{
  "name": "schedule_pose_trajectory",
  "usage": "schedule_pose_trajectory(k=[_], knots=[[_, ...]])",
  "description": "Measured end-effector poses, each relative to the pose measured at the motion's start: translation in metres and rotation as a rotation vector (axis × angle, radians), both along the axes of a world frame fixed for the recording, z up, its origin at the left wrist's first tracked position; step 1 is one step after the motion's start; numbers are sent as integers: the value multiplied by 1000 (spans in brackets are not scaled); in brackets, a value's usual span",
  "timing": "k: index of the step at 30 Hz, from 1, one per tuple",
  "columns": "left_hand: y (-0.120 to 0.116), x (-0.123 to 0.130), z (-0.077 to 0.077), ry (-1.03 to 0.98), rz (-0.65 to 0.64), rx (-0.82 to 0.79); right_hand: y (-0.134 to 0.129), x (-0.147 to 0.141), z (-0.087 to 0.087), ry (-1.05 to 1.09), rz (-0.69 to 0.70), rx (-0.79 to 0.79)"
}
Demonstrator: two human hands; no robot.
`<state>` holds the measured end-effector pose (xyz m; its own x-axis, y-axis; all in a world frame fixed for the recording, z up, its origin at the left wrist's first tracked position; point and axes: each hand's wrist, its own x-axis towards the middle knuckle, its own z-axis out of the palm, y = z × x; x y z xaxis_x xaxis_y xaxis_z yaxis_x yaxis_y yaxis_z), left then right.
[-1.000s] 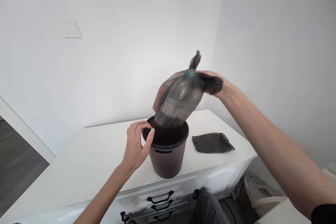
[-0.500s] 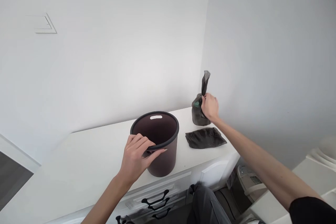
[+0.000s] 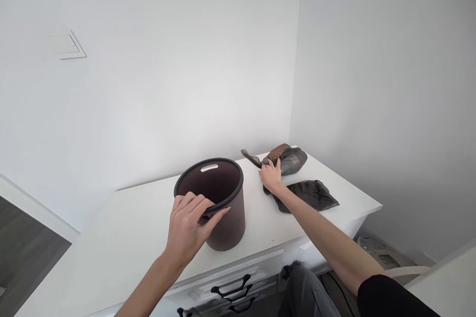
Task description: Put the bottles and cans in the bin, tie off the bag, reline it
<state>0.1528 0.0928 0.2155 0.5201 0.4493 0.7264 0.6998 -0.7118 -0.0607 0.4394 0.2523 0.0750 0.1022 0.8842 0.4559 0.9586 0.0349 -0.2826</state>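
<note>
A dark maroon bin (image 3: 228,223) with a black rim and a handle slot stands upright on the white cabinet top (image 3: 148,237). My left hand (image 3: 189,228) is closed on the front of its rim, fingers inside and thumb outside. Near the back right corner, my right hand (image 3: 270,176) grips the gathered neck of a filled dark see-through bag (image 3: 295,161), which lies tilted on the surface. The bag's loose end sticks out to the left toward the bin. A folded black plastic bag (image 3: 314,195) lies flat in front of it, partly behind my right forearm.
White walls meet behind the cabinet, with a switch plate (image 3: 72,47) at the upper left. Black drawer handles (image 3: 232,287) stick out in front, near my knee (image 3: 307,292). A pale appliance (image 3: 386,257) stands low at the right, beyond the cabinet's right edge.
The filled bag has gone from upright to lying over, and its loose end now points left. My right hand is lower and further left. My left hand stays on the rim.
</note>
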Motion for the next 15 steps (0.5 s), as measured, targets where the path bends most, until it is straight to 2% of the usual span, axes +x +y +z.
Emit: schedule_pose_trajectory(k=[3, 7, 11, 15], knots=[[-1, -1, -1, 0, -11, 6, -9, -1, -1, -48, 30, 10], [3, -5, -3, 34, -14, 27, -57, -3, -12, -113, 132, 35], [6, -1, -7, 40, 10, 50, -115, -9, -49, -101, 365, 59], [-8, 11, -25, -52, 103, 52, -143, -11, -83, 45, 392, 38]])
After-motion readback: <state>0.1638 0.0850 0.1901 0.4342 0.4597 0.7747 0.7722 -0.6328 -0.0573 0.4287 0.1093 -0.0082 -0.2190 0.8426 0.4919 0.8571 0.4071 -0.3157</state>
